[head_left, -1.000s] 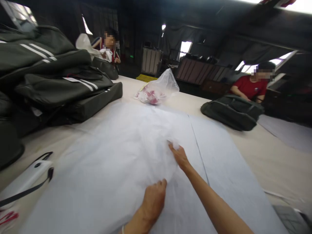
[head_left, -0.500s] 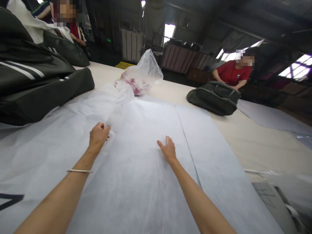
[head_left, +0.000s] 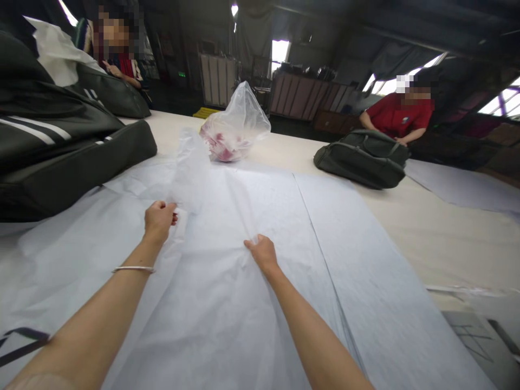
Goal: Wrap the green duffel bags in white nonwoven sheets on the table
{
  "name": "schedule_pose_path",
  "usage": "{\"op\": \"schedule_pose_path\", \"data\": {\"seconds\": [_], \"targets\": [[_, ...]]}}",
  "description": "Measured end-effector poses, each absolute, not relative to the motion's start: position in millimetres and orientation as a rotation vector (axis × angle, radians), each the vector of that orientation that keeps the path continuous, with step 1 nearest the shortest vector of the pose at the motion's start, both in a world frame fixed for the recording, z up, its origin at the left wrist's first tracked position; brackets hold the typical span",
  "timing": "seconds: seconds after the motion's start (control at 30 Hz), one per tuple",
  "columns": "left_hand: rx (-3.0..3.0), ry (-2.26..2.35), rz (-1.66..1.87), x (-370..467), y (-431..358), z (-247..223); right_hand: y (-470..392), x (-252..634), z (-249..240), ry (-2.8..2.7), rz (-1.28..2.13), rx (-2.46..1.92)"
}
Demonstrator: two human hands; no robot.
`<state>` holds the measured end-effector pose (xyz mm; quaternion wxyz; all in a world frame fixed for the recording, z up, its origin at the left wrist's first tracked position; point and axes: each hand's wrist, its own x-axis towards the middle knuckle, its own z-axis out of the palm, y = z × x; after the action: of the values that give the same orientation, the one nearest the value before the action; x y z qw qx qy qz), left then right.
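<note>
My left hand (head_left: 159, 221) is closed, pinching the edge of a thin white translucent sheet (head_left: 203, 287) that looks like a plastic bag or non-woven cover. Farther right, my right hand (head_left: 263, 252) grips a gathered fold of the same sheet between thumb and fingers. The material rises in a soft crease away from the right fingertips. Beneath it lies a stack of pale bluish-white sheets (head_left: 361, 260), its long edge running down the right of my forearm. A thin bracelet circles my left wrist.
Black bags with white stripes (head_left: 81, 157) crowd the left side. A clear plastic bag with reddish contents (head_left: 239, 127) stands at the back. Across the table (head_left: 439, 233), a person in a red shirt (head_left: 398, 116) handles a dark green bag (head_left: 361, 157). Another person (head_left: 125, 70) is at the far left.
My right hand has moved left and closed on the thin sheet, raising a fold. The left hand has shifted slightly left, still pinching the edge.
</note>
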<state>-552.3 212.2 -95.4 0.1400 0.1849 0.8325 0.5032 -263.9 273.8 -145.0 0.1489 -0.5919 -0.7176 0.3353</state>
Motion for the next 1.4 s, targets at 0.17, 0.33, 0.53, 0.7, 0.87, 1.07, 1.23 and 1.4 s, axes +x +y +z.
{"op": "schedule_pose_path", "data": {"seconds": [0.17,0.33,0.53,0.7,0.87,1.07,1.23,1.4], "targets": [[0.517,2.378,1.428,-551.2,212.3,-81.9,259.5,-173.1,-154.6,-1.916,0.792,-1.812],[0.625,2.441,1.344,-532.8,223.1,-59.3,237.1,-100.5,-147.8,-1.758,0.852,-1.912],[1.605,2.6,1.288,-449.6,199.1,-52.0,148.1,-52.1,-153.4,-1.215,1.5,-1.862],[2.398,2.092,0.708,-343.0,75.5,-126.0,25.9,-11.1,-147.6,-1.052,1.79,-1.781],[2.618,1.688,0.4,-281.5,-77.5,-194.5,-79.0,17.5,-125.9,-0.913,1.929,-1.833],[2.57,1.783,0.37,-271.3,-92.4,-202.9,-147.1,2.7,-136.7,-0.989,2.021,-1.965],[2.428,1.784,0.301,-260.3,-58.7,-186.2,-148.2,-21.6,-140.1,-1.198,1.852,-1.952],[2.339,1.802,0.214,-258.0,-68.4,-175.1,-144.0,2.4,-133.3,-1.232,1.789,-1.97]]}}
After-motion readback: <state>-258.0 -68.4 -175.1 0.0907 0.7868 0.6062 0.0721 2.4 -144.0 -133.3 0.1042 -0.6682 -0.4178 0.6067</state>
